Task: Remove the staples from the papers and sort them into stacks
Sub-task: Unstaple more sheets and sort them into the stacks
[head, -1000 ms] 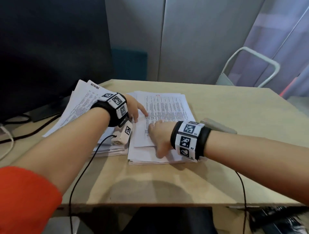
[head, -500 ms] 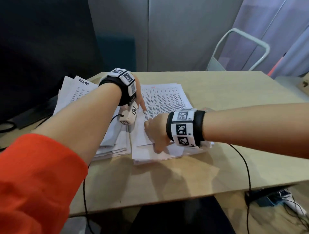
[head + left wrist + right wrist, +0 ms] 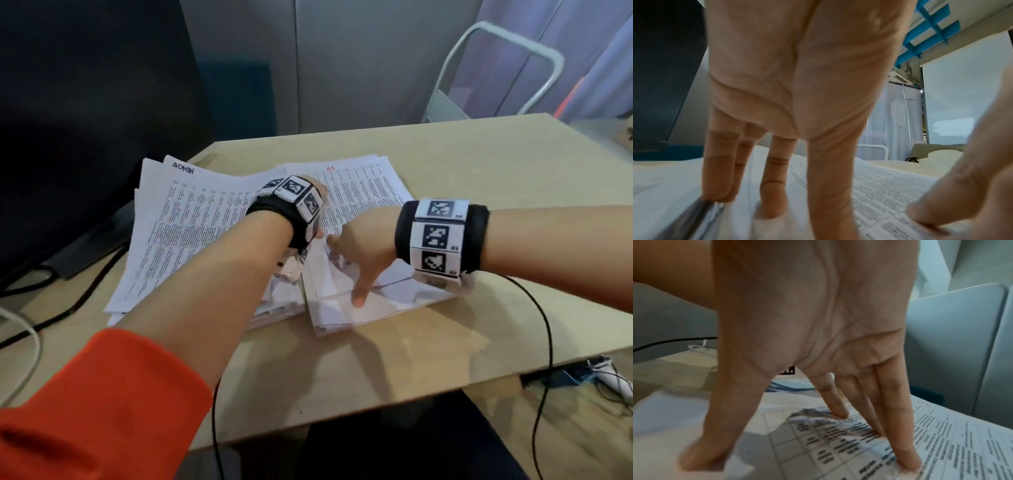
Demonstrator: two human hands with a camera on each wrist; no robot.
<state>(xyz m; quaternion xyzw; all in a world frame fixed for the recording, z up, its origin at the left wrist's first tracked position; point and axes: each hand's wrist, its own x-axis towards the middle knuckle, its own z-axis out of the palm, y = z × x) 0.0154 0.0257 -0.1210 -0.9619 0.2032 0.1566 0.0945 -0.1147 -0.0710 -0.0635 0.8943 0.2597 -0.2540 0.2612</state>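
Note:
Two piles of printed papers lie side by side on the table (image 3: 479,164). The left pile (image 3: 191,219) is marked ADMIN and the right pile (image 3: 363,185) has a red mark on top. My left hand (image 3: 322,195) stands with straight fingers (image 3: 774,194) pressing down at the seam between the piles. My right hand (image 3: 363,253) rests on the top sheet (image 3: 941,443) of the right pile. Its fingers (image 3: 900,443) and thumb (image 3: 715,443) are spread, and the paper buckles between them. No staple shows in any view.
A dark monitor (image 3: 85,120) stands at the back left, with cables (image 3: 20,329) on the table beside it. A white metal chair frame (image 3: 496,51) stands behind the table's far right. Wrist-camera cables (image 3: 544,325) hang over the near edge.
My left hand has slid farther up the seam between the piles. My right hand stays on the top sheet with its thumb stretched toward the near edge, and the sheet has crumpled slightly.

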